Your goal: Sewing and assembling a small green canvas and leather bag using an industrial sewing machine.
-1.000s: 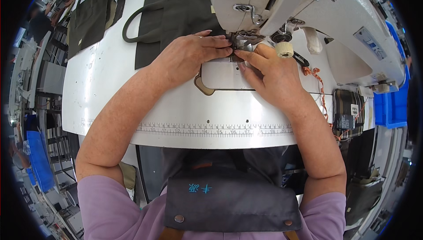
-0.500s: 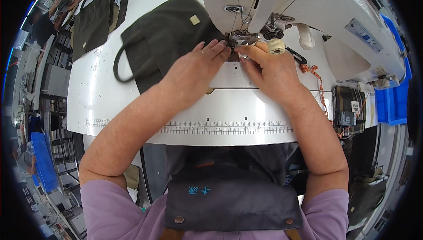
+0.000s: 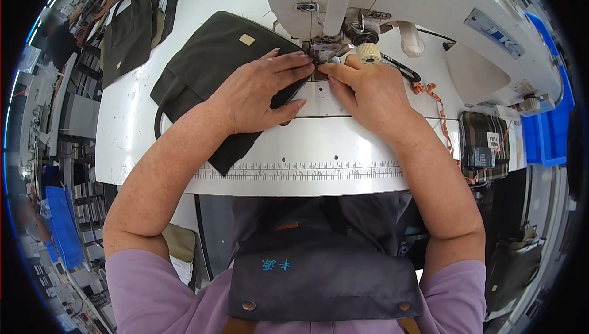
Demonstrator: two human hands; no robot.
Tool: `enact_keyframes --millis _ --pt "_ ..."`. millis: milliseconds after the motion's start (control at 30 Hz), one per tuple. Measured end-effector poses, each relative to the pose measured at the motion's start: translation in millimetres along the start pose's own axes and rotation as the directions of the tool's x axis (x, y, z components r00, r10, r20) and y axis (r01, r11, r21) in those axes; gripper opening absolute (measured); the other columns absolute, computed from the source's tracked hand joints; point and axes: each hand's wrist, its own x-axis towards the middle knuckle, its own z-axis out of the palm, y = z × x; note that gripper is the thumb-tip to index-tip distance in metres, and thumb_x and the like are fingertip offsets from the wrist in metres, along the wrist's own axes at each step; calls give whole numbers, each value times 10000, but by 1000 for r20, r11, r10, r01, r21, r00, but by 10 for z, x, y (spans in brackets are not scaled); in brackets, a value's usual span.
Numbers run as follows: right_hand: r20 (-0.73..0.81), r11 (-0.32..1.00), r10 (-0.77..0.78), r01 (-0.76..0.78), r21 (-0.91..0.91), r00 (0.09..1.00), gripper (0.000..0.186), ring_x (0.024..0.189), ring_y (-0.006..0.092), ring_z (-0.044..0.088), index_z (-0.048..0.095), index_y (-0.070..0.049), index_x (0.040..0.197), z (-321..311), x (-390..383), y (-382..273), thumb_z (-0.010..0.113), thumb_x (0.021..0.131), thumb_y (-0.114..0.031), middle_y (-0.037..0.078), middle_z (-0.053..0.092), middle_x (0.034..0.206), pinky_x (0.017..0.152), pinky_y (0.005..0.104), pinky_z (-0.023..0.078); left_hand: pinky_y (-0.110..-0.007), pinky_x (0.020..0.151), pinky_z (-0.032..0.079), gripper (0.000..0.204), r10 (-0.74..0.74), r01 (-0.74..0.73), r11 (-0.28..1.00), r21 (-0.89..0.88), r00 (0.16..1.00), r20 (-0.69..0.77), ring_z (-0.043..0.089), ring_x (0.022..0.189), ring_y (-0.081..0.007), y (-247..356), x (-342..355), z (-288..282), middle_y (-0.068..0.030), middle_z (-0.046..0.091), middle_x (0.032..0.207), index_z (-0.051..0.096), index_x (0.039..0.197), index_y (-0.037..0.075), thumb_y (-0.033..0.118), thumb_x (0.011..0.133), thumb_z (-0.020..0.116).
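Note:
A dark olive fabric bag [image 3: 202, 58] with a small cream label lies on the white sewing table, its right edge at the presser foot [image 3: 316, 57] of a white sewing machine [image 3: 429, 9]. My left hand [image 3: 248, 95] rests flat on the bag, its fingers stretched toward the foot and its thumb apart. My right hand [image 3: 377, 95] is just right of the foot, index finger reaching to it and the other fingers curled. What lies under its fingertips is hidden. A strap handle [image 3: 157, 119] loops out at the bag's left side.
A ruler strip [image 3: 264, 173] runs along the table's front edge. Right of my hand are black thread snips [image 3: 402, 69] and an orange cord [image 3: 440, 104]. A plaid fabric piece [image 3: 478, 131] and a blue bin [image 3: 552, 131] are farther right. More olive bags [image 3: 129, 39] hang at the back left.
The bag has turned, its labelled end moving left and nearer me, and a lower corner now shows below my left wrist. My left thumb has spread from its fingers. The view has shifted slightly.

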Motion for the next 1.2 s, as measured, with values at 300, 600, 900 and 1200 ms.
enact_keyframes --millis 300,600,900,1200 --pt "-5 1000 27 -27 8 1000 180 768 288 707 774 -126 1045 -32 -11 -11 674 918 -206 66 680 852 671 424 568 -537 1233 314 602 -49 49 999 3 998 29 482 1418 -293 59 -9 -26 -145 531 1502 573 1433 33 388 955 666" --pt "-7 1000 -17 17 -6 1000 199 791 283 707 774 -163 1083 -13 -17 -1 657 926 -196 62 679 861 687 429 566 -547 1212 317 739 -256 252 965 74 965 62 388 1484 -382 612 -144 65 -228 426 1580 451 1508 -9 510 999 585" --pt "-6 1000 -4 4 -8 1000 206 783 286 696 780 -170 1084 3 -22 -16 650 926 -194 61 658 831 681 429 556 -592 1197 317 663 -203 201 972 118 979 7 419 1467 -371 613 -227 139 -197 436 1578 488 1502 40 466 1004 587" --pt "-49 999 -10 12 43 999 208 782 293 698 769 -140 1083 2 -49 24 647 919 -176 70 665 841 679 430 559 -603 1223 249 669 -275 271 955 119 961 13 342 1512 -375 655 -96 159 -208 400 1601 477 1507 37 471 1009 582"
